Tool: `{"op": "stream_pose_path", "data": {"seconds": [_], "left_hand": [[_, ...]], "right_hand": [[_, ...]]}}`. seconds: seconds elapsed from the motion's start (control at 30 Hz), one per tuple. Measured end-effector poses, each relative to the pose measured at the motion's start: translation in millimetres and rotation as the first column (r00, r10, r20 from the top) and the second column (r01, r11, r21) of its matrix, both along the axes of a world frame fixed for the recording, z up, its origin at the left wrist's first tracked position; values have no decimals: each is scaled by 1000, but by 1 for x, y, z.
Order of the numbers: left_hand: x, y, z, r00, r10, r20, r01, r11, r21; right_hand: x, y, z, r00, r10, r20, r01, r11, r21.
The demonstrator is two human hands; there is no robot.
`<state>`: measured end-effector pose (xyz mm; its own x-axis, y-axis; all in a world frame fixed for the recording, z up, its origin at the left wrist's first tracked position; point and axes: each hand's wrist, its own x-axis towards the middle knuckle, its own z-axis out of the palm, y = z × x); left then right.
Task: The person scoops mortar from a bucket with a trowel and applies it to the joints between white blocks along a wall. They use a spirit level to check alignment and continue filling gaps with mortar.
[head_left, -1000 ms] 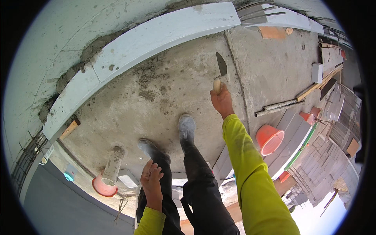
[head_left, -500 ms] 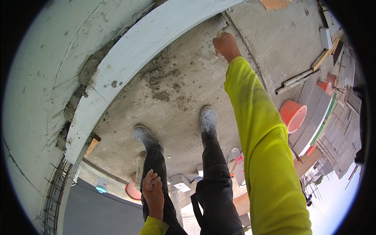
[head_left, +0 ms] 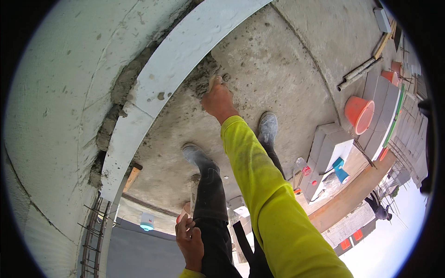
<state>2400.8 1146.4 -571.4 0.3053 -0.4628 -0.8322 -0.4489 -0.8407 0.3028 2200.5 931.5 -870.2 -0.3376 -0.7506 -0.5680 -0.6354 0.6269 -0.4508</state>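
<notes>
My right hand [head_left: 218, 101] reaches forward over the concrete floor [head_left: 278, 69], closed in a grip with its knuckles up. Something pale shows at its fingers, too hidden to name. Just ahead of it lies a patch of wet grey mortar [head_left: 200, 78], beside a low course of white blocks [head_left: 164, 65]. My left hand [head_left: 190, 243] hangs by my left knee, its fingers curled in and nothing visible in them. Both arms are in yellow-green sleeves. My dusty boots [head_left: 268, 125] stand on the floor behind the mortar.
A rough mortar-filled gap [head_left: 118, 97] runs between the blocks and a pale wall [head_left: 60, 92]. A wooden-handled tool [head_left: 132, 178] lies by the block end, near rebar [head_left: 94, 236]. At right are an orange bucket [head_left: 359, 115], stacked blocks [head_left: 324, 150], a bottle [head_left: 302, 166] and pipes [head_left: 359, 74].
My right hand has swung left and back toward me, from the floor joint to the mortar patch by the blocks. The view has shifted too. My left hand stays curled near my knee.
</notes>
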Motion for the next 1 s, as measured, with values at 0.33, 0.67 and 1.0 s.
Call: {"op": "stream_pose_path", "data": {"seconds": [0.33, 0.67, 1.0], "left_hand": [[2, 13, -2, 995, -85, 51, 87, 995, -51], [6, 27, -10, 992, -97, 78, 106, 988, -116], [7, 25, -7, 981, -152, 124, 167, 979, -120]], "right_hand": [[71, 81, 36, 970, -1, 244, -49, 979, 197], [31, 41, -6, 995, 13, 101, -18, 999, 50], [30, 46, 15, 995, 36, 96, -56, 976, 209]]}}
